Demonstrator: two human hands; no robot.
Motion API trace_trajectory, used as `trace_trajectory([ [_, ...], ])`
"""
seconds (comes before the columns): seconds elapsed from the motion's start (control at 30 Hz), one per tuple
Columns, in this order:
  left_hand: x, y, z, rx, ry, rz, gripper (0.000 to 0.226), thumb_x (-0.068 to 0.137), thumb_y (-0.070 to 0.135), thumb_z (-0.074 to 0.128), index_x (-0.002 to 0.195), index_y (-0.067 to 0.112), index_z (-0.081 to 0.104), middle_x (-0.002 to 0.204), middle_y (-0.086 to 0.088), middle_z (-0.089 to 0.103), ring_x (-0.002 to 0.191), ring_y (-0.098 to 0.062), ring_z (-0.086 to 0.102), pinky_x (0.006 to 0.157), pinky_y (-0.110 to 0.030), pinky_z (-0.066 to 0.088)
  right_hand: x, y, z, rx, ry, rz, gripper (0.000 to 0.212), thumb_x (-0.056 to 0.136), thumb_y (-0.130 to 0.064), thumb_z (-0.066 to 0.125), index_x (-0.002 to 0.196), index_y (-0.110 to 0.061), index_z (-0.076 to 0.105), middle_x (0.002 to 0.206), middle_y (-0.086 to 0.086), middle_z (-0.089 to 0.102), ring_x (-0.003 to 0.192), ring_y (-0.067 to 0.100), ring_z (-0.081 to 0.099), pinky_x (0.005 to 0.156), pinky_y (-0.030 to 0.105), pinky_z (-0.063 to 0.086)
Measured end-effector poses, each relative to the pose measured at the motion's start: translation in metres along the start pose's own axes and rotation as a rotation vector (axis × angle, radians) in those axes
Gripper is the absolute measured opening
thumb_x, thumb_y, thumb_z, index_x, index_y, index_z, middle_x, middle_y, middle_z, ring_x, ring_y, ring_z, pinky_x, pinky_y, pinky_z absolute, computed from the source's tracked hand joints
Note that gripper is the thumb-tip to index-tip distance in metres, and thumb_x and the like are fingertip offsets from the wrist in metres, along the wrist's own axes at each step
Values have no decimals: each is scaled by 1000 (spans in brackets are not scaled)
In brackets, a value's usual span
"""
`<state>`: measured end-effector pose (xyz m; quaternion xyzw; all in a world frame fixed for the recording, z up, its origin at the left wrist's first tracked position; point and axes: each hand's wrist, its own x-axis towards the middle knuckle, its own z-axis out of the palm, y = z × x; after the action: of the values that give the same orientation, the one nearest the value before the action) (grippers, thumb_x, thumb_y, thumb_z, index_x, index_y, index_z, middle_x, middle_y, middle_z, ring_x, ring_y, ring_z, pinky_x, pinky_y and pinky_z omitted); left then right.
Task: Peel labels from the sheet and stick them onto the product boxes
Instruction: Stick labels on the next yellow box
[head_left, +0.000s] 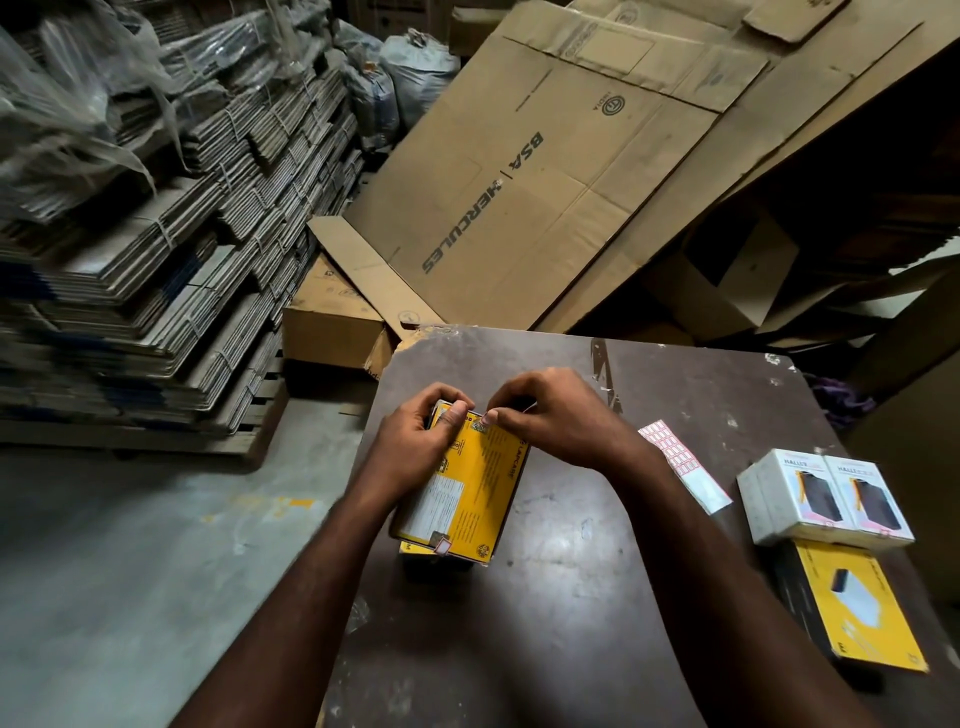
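A yellow product box (470, 493) lies tilted on top of another box at the middle of the dark table (571, 571). My left hand (421, 441) grips the box's far left corner, thumb pressed on its top face. My right hand (550, 415) pinches a small label (485, 419) at the box's far edge, next to the left thumb. One red-bordered label (441, 546) sits stuck on the near corner of the box. The label sheet (683, 465), with rows of red-bordered labels, lies flat on the table to the right of my right forearm.
Two white product boxes (823, 496) stand side by side at the table's right edge, with another yellow box (857, 608) in front of them. Flattened cardboard cartons (545, 171) lean behind the table. Bundled stacks of flat cartons (156, 260) fill the left side.
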<state>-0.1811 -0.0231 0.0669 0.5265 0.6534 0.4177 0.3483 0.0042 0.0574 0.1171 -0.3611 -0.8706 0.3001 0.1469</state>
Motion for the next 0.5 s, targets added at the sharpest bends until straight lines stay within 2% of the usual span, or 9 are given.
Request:
trace_trajectory([
  [0.13, -1, 2, 1, -7, 5, 3, 14, 98, 41, 53, 98, 31, 64, 87, 4, 69, 78, -14, 67, 71, -41, 58, -1, 0, 0, -4, 18, -8, 20, 93, -29, 68, 105, -15, 76, 98, -2, 74, 82, 3, 66, 66, 10, 53],
  [0.3, -2, 2, 0, 12, 5, 10, 16, 98, 43, 53, 99, 32, 63, 88, 6, 69, 78, -12, 67, 71, -41, 58, -1, 0, 3, -39, 35, -19, 20, 92, -30, 69, 105, -16, 76, 98, -3, 73, 79, 2, 64, 63, 6, 49],
  [0.5, -3, 5, 0, 26, 1, 24, 16, 98, 43, 52, 100, 31, 63, 90, 6, 68, 80, -12, 66, 71, -40, 57, -1, -1, 3, -48, 53, -24, 19, 91, -30, 70, 103, -16, 76, 96, -3, 73, 79, 3, 64, 64, 10, 51],
])
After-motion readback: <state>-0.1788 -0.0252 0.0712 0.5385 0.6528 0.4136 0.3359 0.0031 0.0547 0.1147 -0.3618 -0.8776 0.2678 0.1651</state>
